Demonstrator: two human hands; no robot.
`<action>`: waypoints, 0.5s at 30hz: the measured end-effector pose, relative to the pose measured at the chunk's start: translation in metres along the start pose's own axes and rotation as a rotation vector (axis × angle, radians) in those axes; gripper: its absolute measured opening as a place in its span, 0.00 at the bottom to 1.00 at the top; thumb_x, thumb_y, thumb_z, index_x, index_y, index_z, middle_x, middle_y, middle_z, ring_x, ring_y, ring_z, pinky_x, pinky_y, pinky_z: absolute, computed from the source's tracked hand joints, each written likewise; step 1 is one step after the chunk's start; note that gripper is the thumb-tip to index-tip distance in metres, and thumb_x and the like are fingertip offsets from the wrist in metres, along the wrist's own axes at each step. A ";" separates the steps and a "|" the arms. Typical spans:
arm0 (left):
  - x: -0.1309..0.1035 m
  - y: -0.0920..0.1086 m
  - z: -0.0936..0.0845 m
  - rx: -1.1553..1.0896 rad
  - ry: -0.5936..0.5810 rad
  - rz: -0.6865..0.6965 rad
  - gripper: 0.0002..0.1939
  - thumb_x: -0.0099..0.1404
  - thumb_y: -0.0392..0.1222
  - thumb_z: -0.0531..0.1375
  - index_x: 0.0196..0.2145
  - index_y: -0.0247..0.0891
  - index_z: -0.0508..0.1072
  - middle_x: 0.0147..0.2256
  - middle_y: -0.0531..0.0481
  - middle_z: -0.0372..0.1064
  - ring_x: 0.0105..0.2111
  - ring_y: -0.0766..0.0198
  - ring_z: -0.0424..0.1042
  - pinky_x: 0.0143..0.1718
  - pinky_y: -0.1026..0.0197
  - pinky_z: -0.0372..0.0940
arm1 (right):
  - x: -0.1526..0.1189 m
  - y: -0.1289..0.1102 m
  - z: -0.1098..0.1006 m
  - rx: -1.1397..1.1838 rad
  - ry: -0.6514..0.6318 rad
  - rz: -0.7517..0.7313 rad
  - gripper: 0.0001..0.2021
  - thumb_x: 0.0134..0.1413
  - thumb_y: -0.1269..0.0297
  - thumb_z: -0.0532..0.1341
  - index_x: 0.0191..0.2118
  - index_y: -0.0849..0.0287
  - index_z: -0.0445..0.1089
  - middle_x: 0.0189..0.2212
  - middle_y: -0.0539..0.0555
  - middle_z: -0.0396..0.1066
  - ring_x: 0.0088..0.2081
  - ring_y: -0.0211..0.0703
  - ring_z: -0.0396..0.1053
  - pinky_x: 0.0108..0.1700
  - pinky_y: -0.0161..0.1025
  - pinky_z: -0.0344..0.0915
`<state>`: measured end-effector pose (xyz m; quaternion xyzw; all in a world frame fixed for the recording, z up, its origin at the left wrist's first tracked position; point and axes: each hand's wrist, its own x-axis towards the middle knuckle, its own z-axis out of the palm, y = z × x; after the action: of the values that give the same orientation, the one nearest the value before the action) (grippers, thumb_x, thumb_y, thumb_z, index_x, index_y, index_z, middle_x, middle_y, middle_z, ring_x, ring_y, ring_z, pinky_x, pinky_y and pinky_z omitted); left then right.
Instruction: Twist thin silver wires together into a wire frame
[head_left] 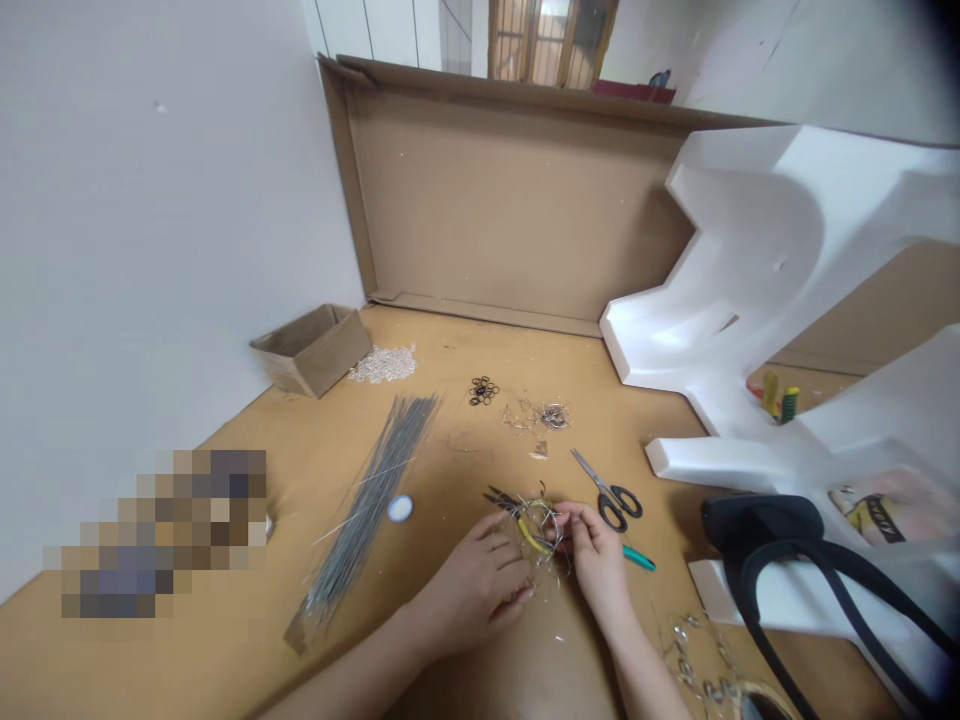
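Note:
My right hand (595,562) pinches a thin silvery wire at the edge of a loose ring of tangled wire (553,522). On the ring's other side, my left hand (484,580) is closed with its fingers curled; what lies in its fingertips is hidden. Pliers with yellow handles (532,537) and dark jaws lie between the hands, partly under the wire. A teal handle (639,558) sticks out beside my right hand, the rest of its tool covered. Black-handled scissors (611,495) rest just beyond the right hand.
Left of the hands lies a long bundle of straight grey wires (375,500) beside a round white lid (400,508). Farther back are a cardboard box (311,350), clear beads (386,364) and black rings (482,390). White foam (750,260) and a black strap (765,560) stand right.

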<state>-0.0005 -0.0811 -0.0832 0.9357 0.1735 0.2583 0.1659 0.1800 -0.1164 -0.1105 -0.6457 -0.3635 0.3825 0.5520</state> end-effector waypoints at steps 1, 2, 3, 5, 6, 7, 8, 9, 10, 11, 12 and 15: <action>0.000 0.000 0.000 -0.003 -0.014 0.003 0.03 0.59 0.35 0.54 0.31 0.37 0.68 0.30 0.51 0.70 0.35 0.65 0.68 0.57 0.51 0.52 | 0.000 0.000 0.000 0.001 -0.002 -0.001 0.19 0.49 0.47 0.56 0.33 0.60 0.69 0.26 0.55 0.70 0.27 0.45 0.70 0.28 0.40 0.67; 0.000 0.000 0.000 -0.004 -0.025 0.004 0.03 0.60 0.36 0.54 0.31 0.38 0.68 0.31 0.51 0.70 0.35 0.65 0.68 0.57 0.51 0.52 | 0.000 0.001 0.000 -0.002 -0.002 -0.002 0.19 0.50 0.48 0.56 0.33 0.60 0.69 0.26 0.55 0.70 0.27 0.45 0.70 0.29 0.40 0.67; 0.000 0.000 0.000 -0.005 -0.032 0.004 0.04 0.60 0.36 0.54 0.32 0.38 0.68 0.31 0.51 0.70 0.36 0.65 0.68 0.57 0.51 0.52 | 0.000 0.001 0.000 -0.006 0.002 -0.005 0.18 0.50 0.48 0.56 0.33 0.60 0.69 0.26 0.55 0.70 0.27 0.45 0.70 0.29 0.40 0.68; 0.000 -0.001 0.002 -0.006 -0.040 -0.005 0.04 0.61 0.36 0.54 0.33 0.38 0.69 0.34 0.51 0.71 0.38 0.64 0.68 0.57 0.51 0.52 | -0.001 0.000 0.001 -0.019 0.012 -0.013 0.18 0.50 0.49 0.55 0.33 0.60 0.69 0.26 0.55 0.70 0.27 0.45 0.70 0.29 0.40 0.67; -0.001 -0.002 0.002 -0.005 -0.042 -0.013 0.04 0.61 0.36 0.54 0.34 0.38 0.69 0.35 0.51 0.71 0.39 0.64 0.68 0.58 0.51 0.51 | -0.001 0.000 0.001 -0.026 0.017 -0.019 0.18 0.50 0.49 0.55 0.33 0.60 0.69 0.26 0.54 0.71 0.27 0.44 0.69 0.29 0.40 0.67; -0.001 -0.002 0.003 -0.004 -0.046 -0.024 0.05 0.61 0.36 0.54 0.34 0.38 0.69 0.36 0.51 0.71 0.40 0.64 0.68 0.58 0.50 0.50 | -0.001 -0.001 0.002 -0.032 0.020 -0.026 0.18 0.50 0.49 0.55 0.33 0.60 0.70 0.25 0.54 0.71 0.26 0.44 0.69 0.28 0.39 0.67; -0.001 -0.003 0.005 -0.002 -0.051 -0.038 0.05 0.61 0.35 0.54 0.35 0.39 0.69 0.36 0.51 0.70 0.41 0.64 0.67 0.59 0.50 0.50 | -0.002 -0.001 0.002 -0.037 0.023 -0.032 0.18 0.50 0.49 0.55 0.32 0.60 0.70 0.25 0.54 0.71 0.26 0.44 0.69 0.28 0.39 0.67; -0.001 -0.004 0.006 0.000 -0.056 -0.052 0.06 0.61 0.35 0.54 0.36 0.39 0.69 0.37 0.51 0.70 0.41 0.64 0.67 0.59 0.50 0.49 | -0.002 -0.002 0.003 -0.042 0.023 -0.039 0.18 0.50 0.49 0.55 0.32 0.60 0.70 0.25 0.54 0.71 0.25 0.44 0.69 0.27 0.38 0.66; -0.001 -0.004 0.007 0.001 -0.060 -0.063 0.06 0.61 0.34 0.54 0.36 0.39 0.69 0.37 0.51 0.70 0.41 0.64 0.67 0.59 0.49 0.49 | -0.002 -0.002 0.003 -0.048 0.022 -0.046 0.18 0.50 0.49 0.55 0.32 0.60 0.70 0.25 0.54 0.71 0.25 0.43 0.68 0.26 0.38 0.66; -0.002 -0.005 0.008 -0.001 -0.066 -0.071 0.06 0.61 0.35 0.54 0.37 0.39 0.69 0.37 0.51 0.70 0.41 0.64 0.67 0.59 0.49 0.49 | -0.002 -0.002 0.004 -0.056 0.021 -0.053 0.18 0.51 0.49 0.54 0.31 0.60 0.70 0.24 0.54 0.71 0.25 0.43 0.68 0.26 0.37 0.66; -0.002 -0.005 0.009 -0.005 -0.075 -0.077 0.06 0.61 0.35 0.54 0.37 0.39 0.69 0.37 0.51 0.70 0.41 0.64 0.67 0.59 0.48 0.49 | -0.002 -0.002 0.004 -0.064 0.020 -0.059 0.18 0.51 0.49 0.54 0.31 0.61 0.70 0.24 0.54 0.70 0.25 0.43 0.68 0.26 0.37 0.66; -0.001 -0.005 0.010 -0.017 -0.101 -0.083 0.06 0.61 0.34 0.53 0.36 0.39 0.68 0.36 0.51 0.70 0.41 0.63 0.68 0.59 0.47 0.49 | -0.002 0.000 0.005 -0.098 0.014 -0.080 0.17 0.52 0.51 0.53 0.32 0.60 0.69 0.23 0.53 0.70 0.24 0.42 0.68 0.25 0.36 0.65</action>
<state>0.0027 -0.0793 -0.0942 0.9381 0.2013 0.2053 0.1931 0.1752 -0.1157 -0.1103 -0.6595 -0.4033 0.3373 0.5373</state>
